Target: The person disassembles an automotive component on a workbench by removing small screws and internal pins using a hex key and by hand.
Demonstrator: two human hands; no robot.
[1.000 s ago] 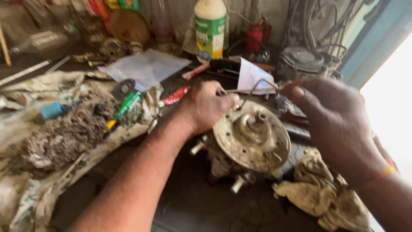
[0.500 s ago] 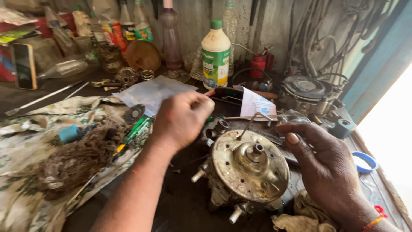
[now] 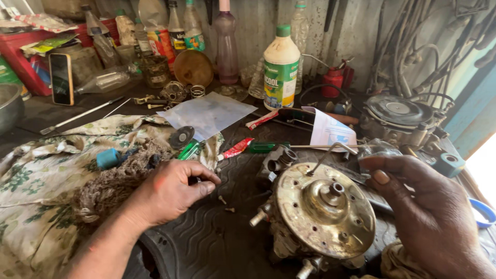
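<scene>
Ribbed rubber mat [image 3: 206,243]; brass disc [image 3: 324,209], R hand [image 3: 429,206] beside.

Two hands, left hand [image 3: 170,194], right hand [image 3: 431,214], one round metal unit [image 3: 323,209], one phone [image 3: 61,78], two loose screws [image 3: 222,199]

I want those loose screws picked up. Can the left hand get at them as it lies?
Probably yes: the left hand rests on the mat, and the screws lie bare just right of its fingertips, with nothing between.

A dull brass-coloured round metal housing [image 3: 324,209] sits on a black ribbed mat [image 3: 206,243]. The cloth [image 3: 36,175] is cream with green flowers. The plastic bottle [image 3: 281,67] is white, green-capped.
</scene>
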